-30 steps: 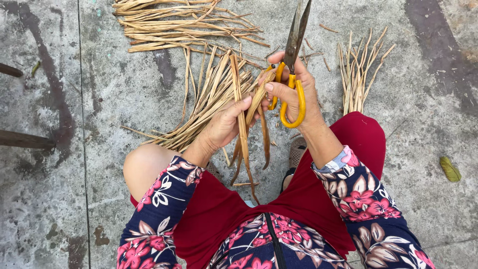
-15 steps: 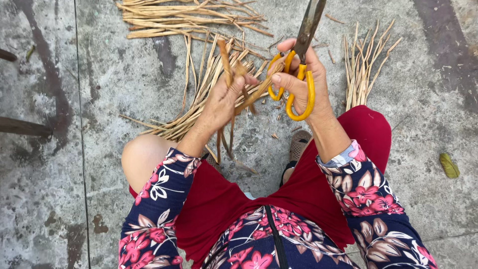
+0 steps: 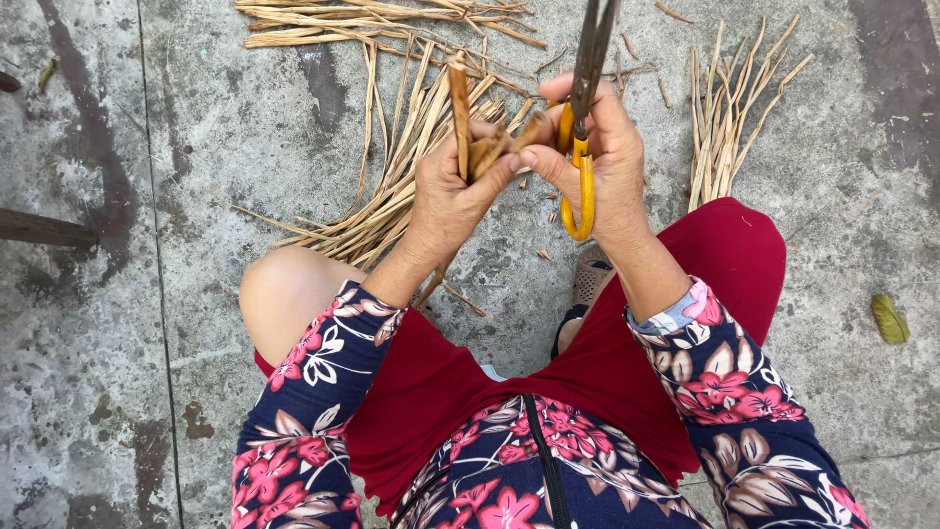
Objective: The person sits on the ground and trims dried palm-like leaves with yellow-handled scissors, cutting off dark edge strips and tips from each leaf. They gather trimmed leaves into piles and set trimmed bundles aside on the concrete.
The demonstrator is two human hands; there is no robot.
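Overhead, head view only: seated on grey stained concrete floor (image 3: 117,323), knees apart, red shorts, floral sleeves. Left hand (image 3: 452,191) closed around a small bunch of tan dried leaf strips (image 3: 460,103), one strip standing upright above the fist, ends poking toward the other hand. Right hand (image 3: 607,157) wrapped through the yellow loops of long dark-bladed scissors (image 3: 586,118), blades pointing away and apparently together, thumb tip pressing on the bunch held by the left. Loose fan of long dried strips (image 3: 392,186) on the floor just beyond the left hand, seemingly untrimmed. Neater short bundle (image 3: 729,118) lying to the right, likely already cut. Another heap (image 3: 362,20) at top edge. Small offcuts scattered near the sandal. Judged partway through: much left.
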